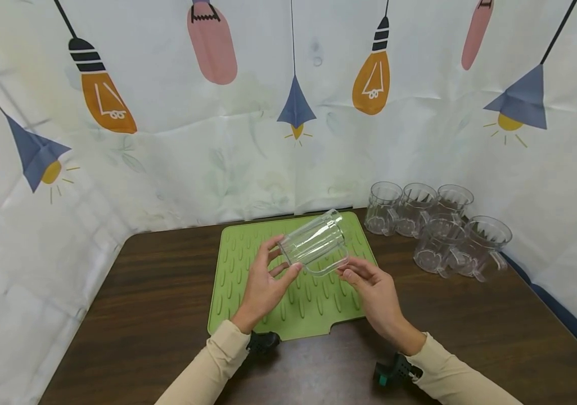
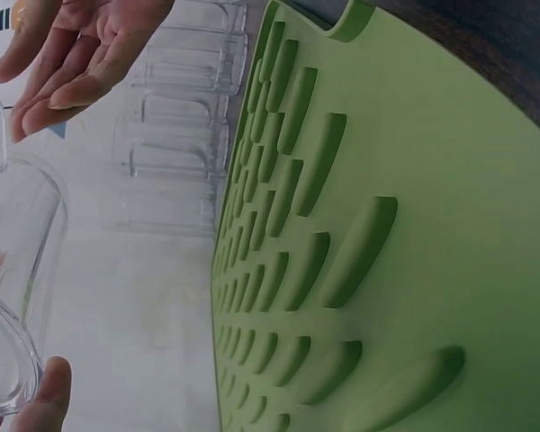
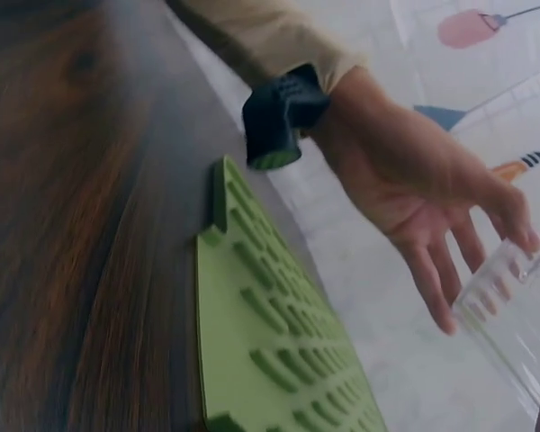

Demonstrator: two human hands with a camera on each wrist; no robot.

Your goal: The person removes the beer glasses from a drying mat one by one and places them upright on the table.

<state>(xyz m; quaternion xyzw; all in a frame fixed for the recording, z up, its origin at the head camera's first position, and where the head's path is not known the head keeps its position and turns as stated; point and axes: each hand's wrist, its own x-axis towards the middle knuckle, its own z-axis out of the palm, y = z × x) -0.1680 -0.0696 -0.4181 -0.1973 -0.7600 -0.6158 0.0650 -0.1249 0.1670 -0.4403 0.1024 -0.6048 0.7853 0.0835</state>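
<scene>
A clear mug (image 1: pixel 314 242) is tilted over on its side above a green ridged mat (image 1: pixel 288 315). My left hand (image 1: pixel 266 281) grips it at its lower left end, thumb on the near side and fingers on the far side. The mug's handle (image 1: pixel 330 266) faces down and to the right. Close by that handle is my right hand (image 1: pixel 377 292), its fingers loosely bent and the thumb apart from them in the left wrist view. Whether its fingertips touch the handle, I cannot tell. In the right wrist view the left hand (image 3: pixel 423 198) holds the mug's end.
Several clear mugs (image 1: pixel 437 242) stand upright in a group on the right of the dark wooden table (image 1: pixel 162 304). Behind the table hangs a white curtain (image 1: pixel 248 152) printed with lamps. A black wrist device (image 1: pixel 263 342) sits on each wrist.
</scene>
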